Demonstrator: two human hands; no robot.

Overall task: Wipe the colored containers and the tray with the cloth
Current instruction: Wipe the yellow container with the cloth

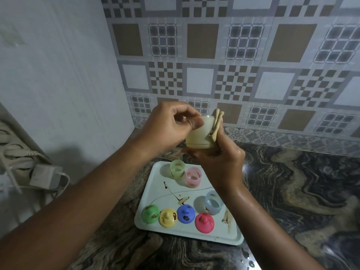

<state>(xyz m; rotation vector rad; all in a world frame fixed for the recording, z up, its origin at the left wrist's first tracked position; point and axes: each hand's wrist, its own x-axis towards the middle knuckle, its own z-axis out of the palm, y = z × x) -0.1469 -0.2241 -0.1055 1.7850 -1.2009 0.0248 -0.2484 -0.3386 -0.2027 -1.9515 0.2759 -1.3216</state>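
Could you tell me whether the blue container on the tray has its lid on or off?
Off. The blue container stands open on the tray; the blue lid lies apart, beside it.

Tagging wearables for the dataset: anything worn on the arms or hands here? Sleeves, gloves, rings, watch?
Nothing visible. Both forearms are bare right to the bottom edge of the frame, with no sleeve in view. The left hand and right hand are ungloved, with no watch, bracelet or markings seen. No ring is visible, though some fingers are partly hidden. The right wrist looks shiny, possibly wet.
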